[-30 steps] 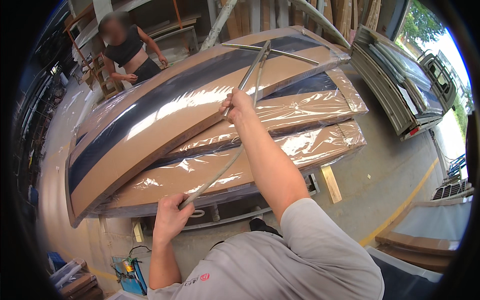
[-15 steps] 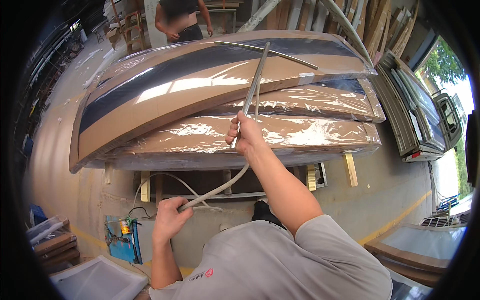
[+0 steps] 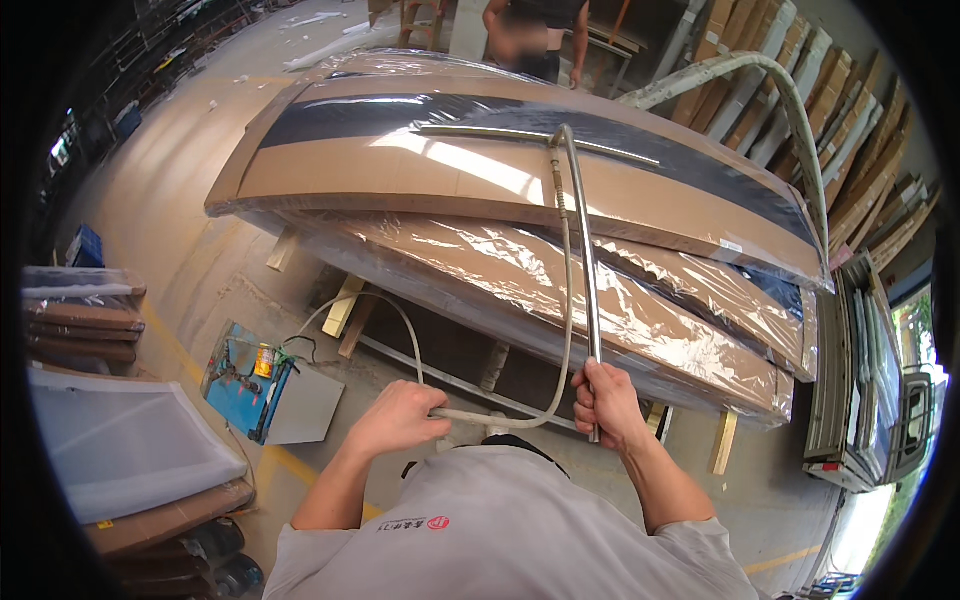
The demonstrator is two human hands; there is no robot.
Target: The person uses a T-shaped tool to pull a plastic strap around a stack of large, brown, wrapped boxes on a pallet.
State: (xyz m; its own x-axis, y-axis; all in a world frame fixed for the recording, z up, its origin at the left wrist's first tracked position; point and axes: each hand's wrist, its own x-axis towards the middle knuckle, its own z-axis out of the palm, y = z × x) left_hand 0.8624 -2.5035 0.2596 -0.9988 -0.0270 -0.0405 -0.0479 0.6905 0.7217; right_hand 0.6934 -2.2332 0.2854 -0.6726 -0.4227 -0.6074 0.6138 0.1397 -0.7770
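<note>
My right hand (image 3: 607, 402) is closed around the lower end of a shiny metal pipe (image 3: 583, 250). The pipe runs away from me to a bend, where a long thin crossbar (image 3: 475, 131) gives it a T shape. A pale hose (image 3: 568, 310) hangs from near that bend and loops back toward me. In my left hand (image 3: 393, 420), closed fingers grip this hose in front of my waist. Beneath the crossbar lies a large cardboard-faced panel (image 3: 390, 155) in clear plastic film, stacked on other wrapped panels (image 3: 470, 255). Film on them is wrinkled and glossy.
Wooden blocks (image 3: 343, 306) support the stack. At left stand a blue box-like unit (image 3: 250, 385) and piled framed panels (image 3: 130, 420). Another person (image 3: 545, 45) stands beyond the stack. A loaded truck (image 3: 865, 400) is at right, with long packages (image 3: 770, 90) leaning behind.
The view has turned, shifting the stack in the picture. My right hand has come lower and closer to my body with the pipe. My left hand still grips the hose, nearer my right hand.
</note>
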